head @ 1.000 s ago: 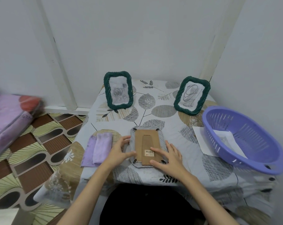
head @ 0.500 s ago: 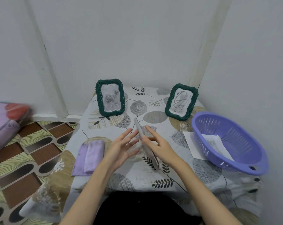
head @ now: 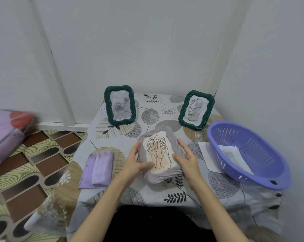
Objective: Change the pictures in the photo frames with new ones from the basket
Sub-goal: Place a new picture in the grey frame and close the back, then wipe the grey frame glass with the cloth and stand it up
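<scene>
I see open bench (head: 130, 193) between the lilac cloth (head: 97, 167) on the left and the grey frame (head: 159, 154) at centre, a lane toward the back. Two green frames, left (head: 119, 105) and right (head: 196, 110), stand upright along the far edge with a gap between them. The purple basket (head: 270, 179) fills the right side, on a loose sheet (head: 204, 151), near the wall.

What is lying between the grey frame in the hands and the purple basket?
In the head view, a white sheet of paper lies on the tablecloth between the grey frame and the purple basket, partly under the basket.
</scene>
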The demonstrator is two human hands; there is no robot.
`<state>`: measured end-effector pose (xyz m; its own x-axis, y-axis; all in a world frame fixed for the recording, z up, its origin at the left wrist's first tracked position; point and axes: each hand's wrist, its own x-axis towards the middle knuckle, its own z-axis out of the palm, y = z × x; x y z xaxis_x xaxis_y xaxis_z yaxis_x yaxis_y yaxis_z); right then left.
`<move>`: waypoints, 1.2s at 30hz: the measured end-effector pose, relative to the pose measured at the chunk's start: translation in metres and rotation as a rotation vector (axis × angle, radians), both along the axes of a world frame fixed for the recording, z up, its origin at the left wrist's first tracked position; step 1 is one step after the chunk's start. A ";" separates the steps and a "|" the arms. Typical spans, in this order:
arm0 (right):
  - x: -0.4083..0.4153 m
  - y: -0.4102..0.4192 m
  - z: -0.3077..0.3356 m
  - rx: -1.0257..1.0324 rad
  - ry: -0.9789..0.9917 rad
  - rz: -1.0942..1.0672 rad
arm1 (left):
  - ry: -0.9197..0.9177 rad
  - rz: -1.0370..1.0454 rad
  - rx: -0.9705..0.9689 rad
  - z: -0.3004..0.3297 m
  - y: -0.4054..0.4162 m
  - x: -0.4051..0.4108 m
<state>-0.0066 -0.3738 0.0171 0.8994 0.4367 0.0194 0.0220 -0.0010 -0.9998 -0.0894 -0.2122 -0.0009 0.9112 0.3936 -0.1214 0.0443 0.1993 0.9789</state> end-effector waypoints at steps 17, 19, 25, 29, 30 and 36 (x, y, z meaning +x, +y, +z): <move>0.003 0.002 -0.041 -0.782 -0.404 0.097 | 0.463 -0.207 1.088 -0.026 0.043 0.002; 0.004 0.003 -0.043 -0.785 -0.407 0.090 | 0.437 -0.012 1.186 -0.023 0.049 -0.005; 0.003 0.002 -0.047 -0.747 -0.410 0.076 | 0.840 0.349 1.039 -0.007 0.085 -0.052; 0.003 0.001 -0.050 -0.710 -0.393 0.049 | 0.738 0.255 0.667 -0.002 0.095 -0.062; 0.003 0.001 -0.050 -0.698 -0.393 0.044 | 0.711 0.275 0.579 -0.001 0.097 -0.063; 0.005 0.001 -0.051 -0.704 -0.393 0.035 | 0.805 0.303 0.674 0.008 0.102 -0.076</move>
<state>-0.0017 -0.3726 -0.0338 0.8696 0.4919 0.0417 0.3837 -0.6204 -0.6840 -0.1657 -0.1098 0.0075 0.5155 0.7972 -0.3142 0.7601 -0.2561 0.5972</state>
